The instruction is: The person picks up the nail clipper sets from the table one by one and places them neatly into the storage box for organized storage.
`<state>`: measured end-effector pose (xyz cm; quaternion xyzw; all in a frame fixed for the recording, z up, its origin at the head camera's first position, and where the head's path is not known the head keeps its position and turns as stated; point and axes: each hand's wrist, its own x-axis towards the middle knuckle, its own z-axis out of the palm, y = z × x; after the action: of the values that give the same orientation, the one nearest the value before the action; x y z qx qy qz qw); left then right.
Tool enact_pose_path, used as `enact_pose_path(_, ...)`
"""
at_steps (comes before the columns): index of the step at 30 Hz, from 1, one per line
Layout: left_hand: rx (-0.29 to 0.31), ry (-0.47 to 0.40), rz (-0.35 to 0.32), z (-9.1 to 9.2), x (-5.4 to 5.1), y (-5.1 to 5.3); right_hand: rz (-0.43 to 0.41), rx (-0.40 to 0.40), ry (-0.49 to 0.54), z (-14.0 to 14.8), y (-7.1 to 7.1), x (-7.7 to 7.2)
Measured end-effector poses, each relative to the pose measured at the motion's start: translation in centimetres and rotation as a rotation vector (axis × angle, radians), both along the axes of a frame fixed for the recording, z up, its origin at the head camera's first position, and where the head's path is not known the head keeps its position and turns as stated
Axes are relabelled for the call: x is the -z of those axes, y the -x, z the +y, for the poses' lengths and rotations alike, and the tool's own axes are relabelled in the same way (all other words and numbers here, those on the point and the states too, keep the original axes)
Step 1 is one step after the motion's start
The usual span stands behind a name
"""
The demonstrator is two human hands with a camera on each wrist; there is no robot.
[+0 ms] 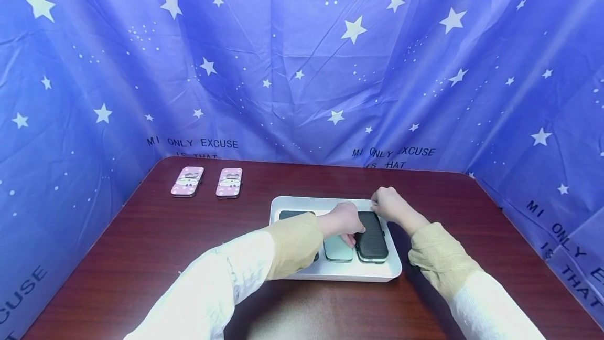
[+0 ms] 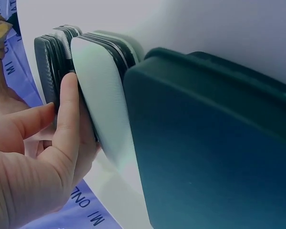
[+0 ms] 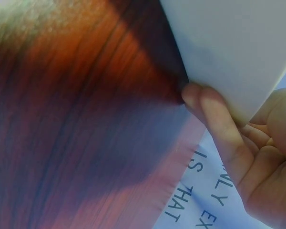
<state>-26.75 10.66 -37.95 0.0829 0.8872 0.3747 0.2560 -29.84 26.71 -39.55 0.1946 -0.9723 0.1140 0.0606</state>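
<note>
My left hand (image 1: pixel 346 219) reaches over a white tray (image 1: pixel 330 276). One fingertip touches the face of a black case (image 1: pixel 374 240) on the right, while a straight finger (image 2: pixel 68 114) reaches along its side, into the gap beside a mint case (image 1: pixel 338 250). The black case lies on a lighter one. A dark case (image 1: pixel 296 214) sits at the tray's left, partly hidden by my left sleeve. At the tray's back right corner, my right hand (image 1: pixel 391 204) grips the tray wall (image 3: pixel 233 52) between thumb and fingers.
Two pink tins, one at the far left (image 1: pixel 187 181) and another (image 1: pixel 229 182) beside it, lie near the back of the dark red wooden table (image 1: pixel 141 256). A blue curtain (image 1: pixel 302 56) with stars and printed words hangs behind and around the table.
</note>
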Motion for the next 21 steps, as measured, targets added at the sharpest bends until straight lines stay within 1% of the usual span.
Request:
enact_pose_path(3, -0.005, -0.046, -0.018, -0.3, 0.1, -0.1, 0.005, 0.003, -0.001, 0.1, 0.0, 0.1)
enact_pose_path(9, -0.017, -0.162, -0.091, -1.2, 0.1, -0.6, 0.009, 0.005, -0.012, 0.0, -0.1, 0.0)
enact_pose_path(14, 0.003, -0.187, -0.109, -1.8, -0.4, -1.3, 0.002, 0.016, -0.019, 0.0, 0.0, 0.1)
enact_pose_path(21, 0.011, -0.254, -0.146, -2.7, -0.6, -2.0, -0.01, 0.026, -0.03, 0.0, 0.0, 0.2)
